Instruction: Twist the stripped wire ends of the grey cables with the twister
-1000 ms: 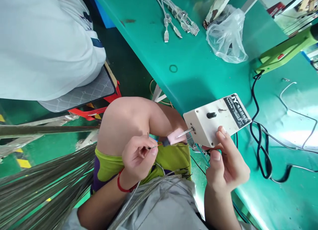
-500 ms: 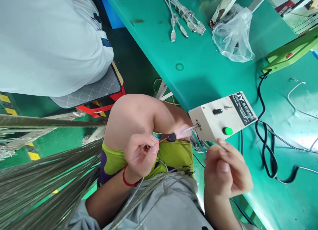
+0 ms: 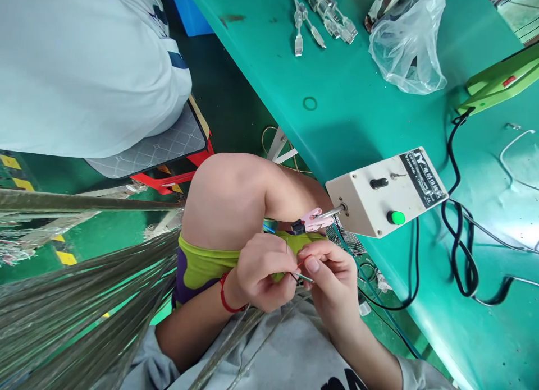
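In the head view, my left hand [image 3: 266, 273] is closed on the thin wires of a cable end, just above my lap. A red wire [image 3: 300, 263] and a green wire [image 3: 305, 278] stick out between my two hands, with a dark strand upright beside them. My right hand [image 3: 334, 283] pinches the wires at their outer ends, thumb against fingers. Just beyond the hands, a pink clip [image 3: 311, 220] with black tips sits on the metal shaft of a white control box [image 3: 366, 202]. Nothing shows in the clip's tips.
Several clear-sheathed USB cables [image 3: 330, 17] and a plastic bag [image 3: 408, 47] lie on the green table [image 3: 269, 59]. A green device [image 3: 501, 81] and black cords [image 3: 458, 255] are at right. Grey cables [image 3: 92, 300] hang at left, near a seated person in white [image 3: 92, 70].
My right hand has come left from beside the box to the wires at my left hand. The red wire has left the clip, which was blurred and now looks still. The view has shifted slightly.
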`<state>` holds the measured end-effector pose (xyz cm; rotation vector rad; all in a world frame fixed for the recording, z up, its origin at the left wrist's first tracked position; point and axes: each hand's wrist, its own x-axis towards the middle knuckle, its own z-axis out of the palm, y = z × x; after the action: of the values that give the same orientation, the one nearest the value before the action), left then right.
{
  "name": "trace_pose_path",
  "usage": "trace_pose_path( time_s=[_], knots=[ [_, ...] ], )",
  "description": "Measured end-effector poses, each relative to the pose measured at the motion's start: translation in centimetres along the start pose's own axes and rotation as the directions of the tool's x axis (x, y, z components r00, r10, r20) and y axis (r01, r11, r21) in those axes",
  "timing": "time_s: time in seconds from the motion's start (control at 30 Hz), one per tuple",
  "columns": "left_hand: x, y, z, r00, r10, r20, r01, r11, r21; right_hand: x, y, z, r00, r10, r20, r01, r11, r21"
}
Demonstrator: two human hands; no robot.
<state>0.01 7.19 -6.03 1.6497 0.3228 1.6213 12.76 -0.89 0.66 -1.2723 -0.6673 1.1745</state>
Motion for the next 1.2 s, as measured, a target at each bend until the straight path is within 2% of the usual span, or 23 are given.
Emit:
trace_pose_path(
  time_s=[0.1,0.2,0.4,0.53,0.73,0.93,1.1,1.2],
  knots=[
    [0.3,0.0,0.0,1.0,0.002,-0.004,-0.002,0.998,-0.06,0.4,-0.1,0.4,1.0,0.029,0.01,-0.03,0.998,0.056],
    [0.6,0.1,0.0,0.999,-0.047,0.001,0.047,0.993,-0.105,0.8,-0.2,0.6,0.998,0.062,0.023,-0.064,0.994,0.091],
    [0.4,0.1,0.2,0.997,-0.071,0.005,0.071,0.985,-0.156,1.1,-0.3,0.5,0.993,0.109,0.037,-0.112,0.989,0.094],
    [0.4,0.3,-0.1,0.994,-0.11,0.014,0.111,0.985,-0.132,1.0,-0.4,0.3,0.995,0.097,0.034,-0.099,0.992,0.075],
    [0.6,0.8,-0.9,0.989,-0.146,-0.032,0.144,0.988,-0.055,1.3,0.2,0.3,0.996,0.07,0.049,-0.073,0.996,0.056],
    [-1.1,0.2,-1.6,0.961,-0.232,-0.153,0.219,0.971,-0.098,3.3,0.3,0.5,0.999,0.007,0.045,-0.01,0.998,0.063],
    [-1.4,0.0,-1.9,0.956,-0.256,-0.143,0.234,0.96,-0.152,4.8,-0.4,0.5,0.995,0.031,0.097,-0.038,0.996,0.078],
    [-0.6,0.2,-1.8,0.941,-0.298,-0.157,0.268,0.945,-0.188,4.9,-0.2,0.7,0.997,0.001,0.074,-0.008,0.995,0.099]
  ],
)
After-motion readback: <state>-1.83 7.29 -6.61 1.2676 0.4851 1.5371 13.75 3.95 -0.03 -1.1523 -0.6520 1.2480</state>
